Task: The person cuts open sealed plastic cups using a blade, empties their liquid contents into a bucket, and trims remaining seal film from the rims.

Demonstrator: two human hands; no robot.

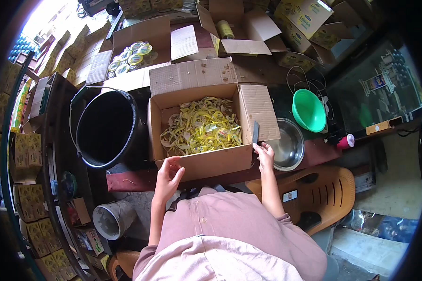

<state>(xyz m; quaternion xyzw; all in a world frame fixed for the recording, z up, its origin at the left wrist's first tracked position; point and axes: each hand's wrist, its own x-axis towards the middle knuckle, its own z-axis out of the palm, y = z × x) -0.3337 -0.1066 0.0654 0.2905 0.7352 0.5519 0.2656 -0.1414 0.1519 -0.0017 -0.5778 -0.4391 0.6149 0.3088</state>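
An open cardboard box (206,164) stands in front of me, holding a heap of yellow and clear plastic scraps (204,125). At its front left edge is my left hand (168,177), fingers apart, with nothing in it. My right hand (265,154) is at the front right corner of the box, its fingers closed on the lower end of a flat grey blade-like tool (255,132), which points upward beside the right flap (259,110).
Left of the box stands a black bucket (106,129). On the right are a steel bowl (288,144) and a green bowl (309,110). Behind are a box of round sealed cups (135,55) and another open box (244,46). An orange chair (330,187) stands at the right.
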